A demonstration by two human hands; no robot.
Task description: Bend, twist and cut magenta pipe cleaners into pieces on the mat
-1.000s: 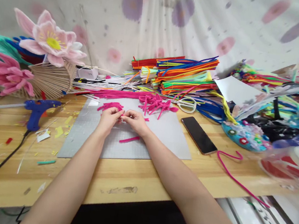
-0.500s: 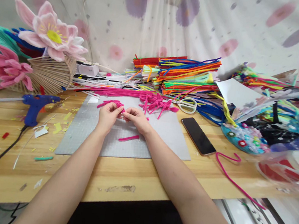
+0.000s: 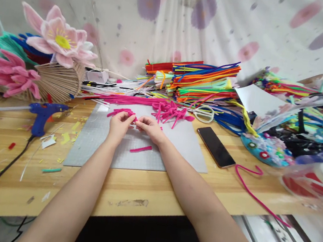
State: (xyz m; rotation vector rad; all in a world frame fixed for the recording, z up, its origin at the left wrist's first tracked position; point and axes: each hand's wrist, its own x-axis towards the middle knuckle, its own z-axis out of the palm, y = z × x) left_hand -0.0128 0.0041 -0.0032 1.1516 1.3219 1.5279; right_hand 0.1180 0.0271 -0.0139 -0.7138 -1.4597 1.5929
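Observation:
My left hand [image 3: 120, 124] and my right hand [image 3: 150, 128] meet over a grey cutting mat [image 3: 99, 144], both pinched on a short pink pipe cleaner piece [image 3: 134, 121] held between their fingertips. A small heap of folded pink pieces [image 3: 120, 111] lies just beyond my left hand. One loose pink piece [image 3: 140, 149] rests on the mat below my right wrist. A larger tangle of pink pieces [image 3: 171, 112] lies at the mat's far edge, next to long pink stems [image 3: 122, 99].
A blue glue gun [image 3: 44, 115] with its black cord lies left of the mat. A black phone [image 3: 216, 147] and white scissors [image 3: 203, 113] lie to the right. Stacked coloured pipe cleaners [image 3: 202, 80] fill the back. Pink paper flowers [image 3: 59, 42] stand at left; a long pink stem [image 3: 255, 191] hangs over the wooden table edge.
Both hands stay together on the pink piece with only small finger movements. The view has shifted slightly.

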